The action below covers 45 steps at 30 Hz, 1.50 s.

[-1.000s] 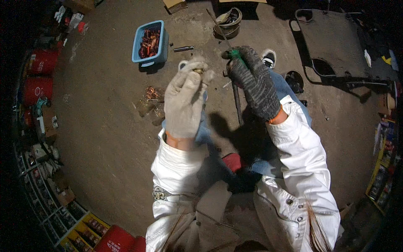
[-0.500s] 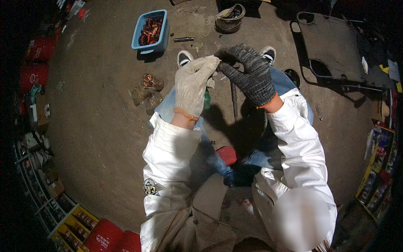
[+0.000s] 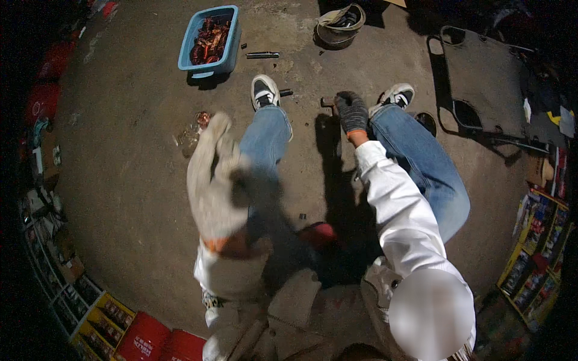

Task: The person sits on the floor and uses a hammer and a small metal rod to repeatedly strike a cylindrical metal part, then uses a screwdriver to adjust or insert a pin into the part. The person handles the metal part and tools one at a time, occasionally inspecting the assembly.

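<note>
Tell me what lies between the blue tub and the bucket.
The head view shows a metal cylinder and a small dark piece on the floor between the blue tub and bucket.

Live on the floor (image 3: pixel 126 210) ahead: tub (image 3: pixel 233 49) left, bucket (image 3: pixel 337 40) right, tube (image 3: pixel 262 55) between! Scraps (image 3: pixel 202 119) lie beside the left hand (image 3: pixel 211 180); the right hand (image 3: pixel 351 112) sits between both shoes (image 3: pixel 265 92).

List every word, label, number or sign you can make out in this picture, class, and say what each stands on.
Red drum at lower left: pale lettering, which I won't copy out.
Red drum at the left edge: pale mark, too blurred to read.
Left sleeve patch: too blurred to read.
Packets in the right-hand rack: any print is too small to read.
</note>
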### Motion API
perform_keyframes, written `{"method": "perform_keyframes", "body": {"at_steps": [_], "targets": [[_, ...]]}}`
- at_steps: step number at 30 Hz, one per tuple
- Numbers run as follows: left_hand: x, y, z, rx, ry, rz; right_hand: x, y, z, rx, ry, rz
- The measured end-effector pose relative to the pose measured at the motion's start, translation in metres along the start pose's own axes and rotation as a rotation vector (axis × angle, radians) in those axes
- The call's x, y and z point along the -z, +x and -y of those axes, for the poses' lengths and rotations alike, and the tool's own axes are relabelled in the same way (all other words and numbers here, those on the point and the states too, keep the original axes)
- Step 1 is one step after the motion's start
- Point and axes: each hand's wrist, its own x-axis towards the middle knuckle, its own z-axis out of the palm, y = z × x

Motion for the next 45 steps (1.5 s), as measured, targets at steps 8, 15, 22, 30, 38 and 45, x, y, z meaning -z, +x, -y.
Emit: {"method": "perform_keyframes", "body": {"at_steps": [8, 15, 22, 30, 38, 45], "targets": [[0.015, -0.002, -0.019, 1.026, -0.385, -0.312, -0.102, 0.066, -0.073, 0.203, -0.473, 0.169], [0.031, 0.013, 0.004, 1.209, -1.339, -0.400, -0.087, 0.051, -0.071, 0.124, -0.424, -0.099], [0.034, -0.012, 0.000, 1.238, -0.999, -0.626, -0.058, -0.073, -0.080, -0.439, -0.265, -0.033], [0.013, 0.005, -0.010, 0.956, -1.323, -0.612, -0.045, -0.077, -0.128, -0.566, -0.233, 0.333], [0.004, 0.025, -0.024, 1.133, -1.159, -0.776, -0.069, -0.071, -0.117, -0.975, 1.620, 0.616], [0.009, 0.019, -0.022, 1.243, -1.049, -0.747, -0.032, -0.063, -0.051, -0.062, -0.220, 0.055]]}}
